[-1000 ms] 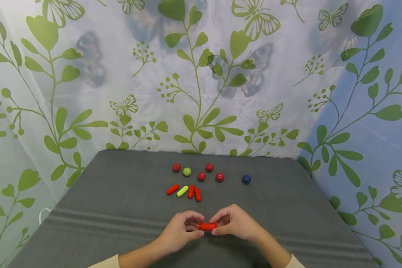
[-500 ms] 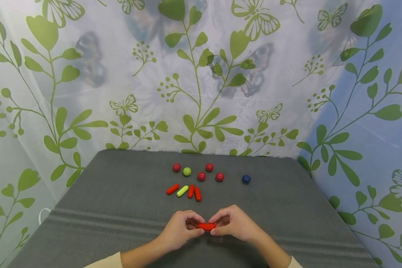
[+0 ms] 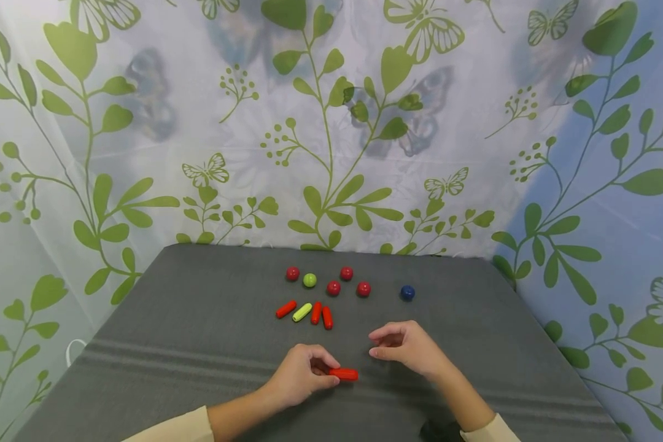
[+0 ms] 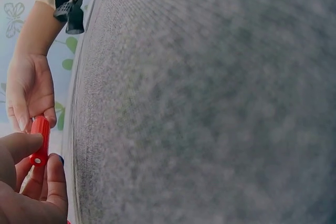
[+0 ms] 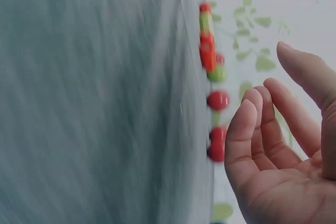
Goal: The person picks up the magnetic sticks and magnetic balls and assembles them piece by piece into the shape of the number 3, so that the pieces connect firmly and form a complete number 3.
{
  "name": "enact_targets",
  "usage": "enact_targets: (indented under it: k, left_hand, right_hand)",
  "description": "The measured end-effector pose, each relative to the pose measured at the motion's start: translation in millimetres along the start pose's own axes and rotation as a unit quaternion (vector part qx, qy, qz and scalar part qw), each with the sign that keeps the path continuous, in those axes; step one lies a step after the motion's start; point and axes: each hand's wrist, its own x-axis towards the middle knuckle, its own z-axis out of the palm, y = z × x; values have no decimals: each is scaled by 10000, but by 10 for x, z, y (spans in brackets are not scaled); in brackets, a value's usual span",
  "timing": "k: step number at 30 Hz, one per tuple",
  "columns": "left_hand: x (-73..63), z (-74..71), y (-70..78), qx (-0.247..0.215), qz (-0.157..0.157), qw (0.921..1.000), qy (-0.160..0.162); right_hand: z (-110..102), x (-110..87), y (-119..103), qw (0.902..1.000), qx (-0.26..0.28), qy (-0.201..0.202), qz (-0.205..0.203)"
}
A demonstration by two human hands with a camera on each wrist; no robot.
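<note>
My left hand point(image 3: 302, 376) pinches a red ridged cylindrical bead point(image 3: 345, 374) by its left end, between thumb and fingers. A small hole shows in the end face of this bead point(image 4: 40, 140) in the left wrist view. My right hand point(image 3: 404, 347) is apart from it, up and to the right, holding nothing, with thumb and fingers spread loosely. Beyond the hands lie a yellow-green long bead point(image 3: 302, 312) and several red long beads point(image 3: 328, 318). Behind these are several red round beads point(image 3: 363, 289), one green round bead point(image 3: 309, 280) and a dark blue round bead point(image 3: 407, 293).
A grey cloth-covered table point(image 3: 210, 307) spreads under everything. At its far edge hangs a white curtain point(image 3: 359, 202) with green leaves and butterflies. A dark object point(image 3: 439, 431) sits by the right wrist, and a white loop point(image 3: 75, 351) shows past the left edge.
My right hand has let go of the red long bead and moved up and to the right. The left hand keeps its hold, nearly in place. The loose beads have not moved.
</note>
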Motion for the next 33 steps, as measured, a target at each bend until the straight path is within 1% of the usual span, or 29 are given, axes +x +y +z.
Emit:
enact_targets:
  k: [4, 8, 13, 20, 29, 33]
  left_hand:
    - [-7, 2, 5, 59, -131, 9999, -78]
    - [-24, 5, 1, -6, -227, 9996, -169]
    - [-42, 13, -8, 60, -247, 9995, -207]
    - [-59, 20, -12, 56, -282, 9993, -226]
    - [-69, 46, -10, 5, -264, 9993, -271]
    - [-68, 47, -10, -3, -273, 9992, -293]
  right_hand:
    - [-202, 45, 108, 9980, -287, 529, 205]
    - [-392, 101, 214, 9931, -395, 1029, 408]
    - [-579, 159, 302, 9859, -528, 1486, 555]
    - [-764, 262, 393, 9795, -676, 1785, 646]
    - [-939, 438, 531, 9661, -1143, 2224, 638]
    - [-992, 508, 550, 9620, -1203, 2323, 784]
